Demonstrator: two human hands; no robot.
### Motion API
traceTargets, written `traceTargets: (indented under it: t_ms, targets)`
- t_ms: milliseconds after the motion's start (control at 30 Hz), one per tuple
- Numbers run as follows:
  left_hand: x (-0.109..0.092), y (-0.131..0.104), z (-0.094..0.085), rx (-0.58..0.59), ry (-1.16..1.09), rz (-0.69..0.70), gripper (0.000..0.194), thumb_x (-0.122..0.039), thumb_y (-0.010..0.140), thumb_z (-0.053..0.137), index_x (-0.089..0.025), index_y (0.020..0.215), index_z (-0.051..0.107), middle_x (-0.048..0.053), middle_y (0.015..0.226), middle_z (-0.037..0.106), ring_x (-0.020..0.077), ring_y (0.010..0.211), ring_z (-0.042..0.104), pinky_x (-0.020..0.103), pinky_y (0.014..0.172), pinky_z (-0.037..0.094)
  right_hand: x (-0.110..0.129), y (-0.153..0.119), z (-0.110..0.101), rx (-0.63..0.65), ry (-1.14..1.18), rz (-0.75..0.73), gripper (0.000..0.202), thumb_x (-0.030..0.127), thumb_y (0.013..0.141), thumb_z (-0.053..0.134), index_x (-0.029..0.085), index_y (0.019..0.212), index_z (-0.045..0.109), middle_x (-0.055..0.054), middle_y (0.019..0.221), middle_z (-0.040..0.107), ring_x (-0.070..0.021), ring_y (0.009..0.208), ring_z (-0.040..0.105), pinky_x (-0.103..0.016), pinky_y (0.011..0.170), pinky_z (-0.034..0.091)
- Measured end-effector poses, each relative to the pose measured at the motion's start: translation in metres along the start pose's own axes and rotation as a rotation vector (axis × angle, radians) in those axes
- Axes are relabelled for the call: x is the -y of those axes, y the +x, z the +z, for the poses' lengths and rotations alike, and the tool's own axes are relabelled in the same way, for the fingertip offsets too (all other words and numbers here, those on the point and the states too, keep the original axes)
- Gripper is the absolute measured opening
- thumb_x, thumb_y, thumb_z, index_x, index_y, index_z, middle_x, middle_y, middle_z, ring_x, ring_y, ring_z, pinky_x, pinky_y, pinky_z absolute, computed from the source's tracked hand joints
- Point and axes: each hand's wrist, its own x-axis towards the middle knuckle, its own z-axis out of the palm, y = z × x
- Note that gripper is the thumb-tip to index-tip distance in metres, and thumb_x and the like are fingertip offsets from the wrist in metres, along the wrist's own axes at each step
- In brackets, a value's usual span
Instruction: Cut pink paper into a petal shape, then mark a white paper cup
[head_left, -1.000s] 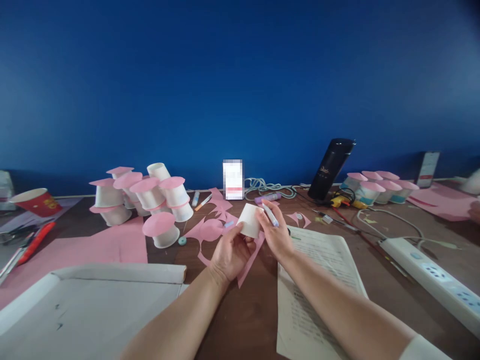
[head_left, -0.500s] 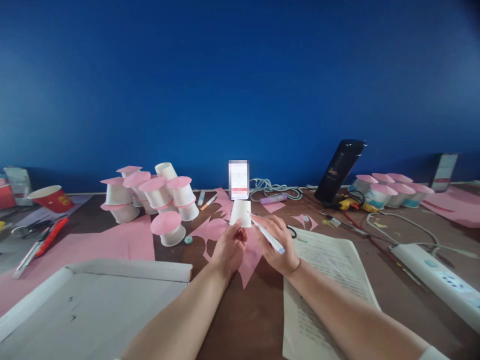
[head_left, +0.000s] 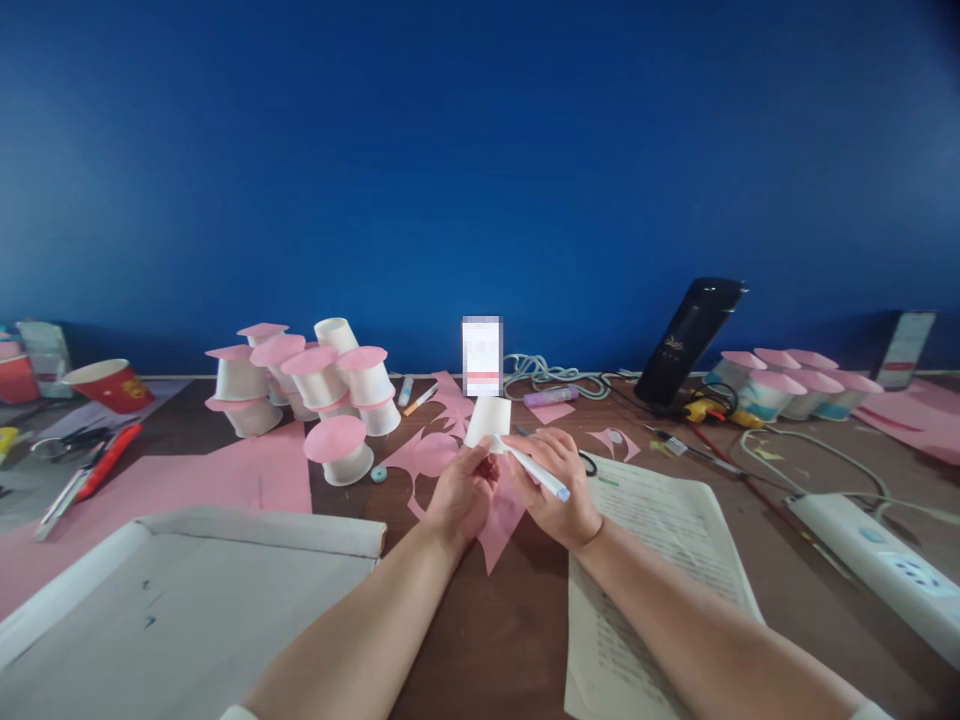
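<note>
My left hand (head_left: pixel 463 492) is closed on the lower end of a small white paper cup (head_left: pixel 489 420), which is held up at the middle of the desk. In my right hand (head_left: pixel 556 490) is a white marker pen (head_left: pixel 538 472) with a pale blue end. Its tip meets the cup close to my left fingertips; whether it touches the surface is hard to tell. Beneath my hands lie cut scraps of pink paper (head_left: pixel 504 525). White cups topped with pink paper discs (head_left: pixel 335 437) stand to the left, several of them stacked.
A white tray-like box (head_left: pixel 255 600) and red-handled scissors or cutter (head_left: pixel 109 462) lie left. To the right are a printed sheet (head_left: pixel 660 560), a power strip (head_left: pixel 885 565), a black flask (head_left: pixel 690 340) and more pink-topped cups (head_left: pixel 772 395). A phone (head_left: pixel 482 355) stands behind the cup.
The pen tip has moved down along the cup toward my left fingers. The cup leans slightly more to the right. The whole view has shifted a little.
</note>
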Motion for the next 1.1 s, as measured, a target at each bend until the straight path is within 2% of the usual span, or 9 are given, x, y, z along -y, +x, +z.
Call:
traceTargets:
  t_ms: [367,733,1100]
  targets:
    - [0.0015,0.0006,-0.0025,0.064,0.054,0.029,0.022,-0.015,0.061,0.08,-0.014,0.065,0.059,0.0,0.068,0.06,0.0079,0.065,0.055,0.021,0.068,0.043,0.0038,0.0014,0.0005,0.002,-0.014,-0.023,0.026,0.016,0.087,0.057,0.024,0.111,0.061,-0.002,0.095,0.073,-0.0173,0.085,0.065,-0.038,0.09,0.042]
    - [0.0014,0.001,-0.0024,0.048,0.041,0.028,0.024,-0.02,0.061,0.082,-0.012,0.077,0.065,0.0,0.07,0.061,0.007,0.062,0.053,0.021,0.064,0.043,0.0001,-0.0009,0.0022,0.017,-0.051,-0.023,0.024,0.016,0.087,0.056,0.023,0.11,0.061,-0.002,0.098,0.073,-0.0172,0.089,0.064,-0.038,0.093,0.04]
    - [0.0017,-0.0003,-0.0019,0.055,0.065,0.061,0.028,-0.019,0.057,0.085,-0.012,0.074,0.065,-0.002,0.065,0.059,0.0056,0.058,0.052,0.02,0.061,0.042,0.0029,-0.0014,0.002,0.004,-0.082,-0.023,0.023,0.017,0.089,0.055,0.022,0.11,0.061,-0.002,0.096,0.073,-0.0172,0.087,0.064,-0.038,0.092,0.04]
